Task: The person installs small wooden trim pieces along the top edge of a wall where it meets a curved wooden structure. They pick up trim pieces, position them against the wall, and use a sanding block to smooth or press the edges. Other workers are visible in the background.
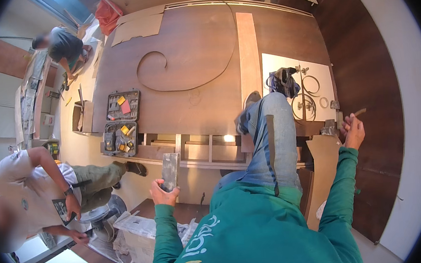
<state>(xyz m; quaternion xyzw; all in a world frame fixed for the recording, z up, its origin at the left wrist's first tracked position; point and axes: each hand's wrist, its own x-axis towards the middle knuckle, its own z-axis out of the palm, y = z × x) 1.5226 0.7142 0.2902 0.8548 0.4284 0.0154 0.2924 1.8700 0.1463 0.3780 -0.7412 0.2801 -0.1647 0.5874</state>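
Note:
My left hand (pixel 164 192) is closed round the lower end of a flat grey rectangular block (pixel 171 170), which stands up from my fingers. Out at the right, beside the dark brown panel, my right hand (pixel 354 132) pinches a short, thin brown strip (pixel 360 113). Just left of that hand sits a small grey block-like thing (pixel 328 128). My bent leg (pixel 273 136) in jeans rests over the edge of a large brown board (pixel 183 104). On this board a long thin band (pixel 192 89) lies curled in a spiral.
An open tool case (pixel 123 120) lies at the board's left edge. At right, a white panel (pixel 323 71) carries a dark bag (pixel 284 82) and coiled bands (pixel 310 84). A long light plank (pixel 247 53) crosses the board. One person (pixel 35 192) is close on my left; another (pixel 65 46) crouches farther back.

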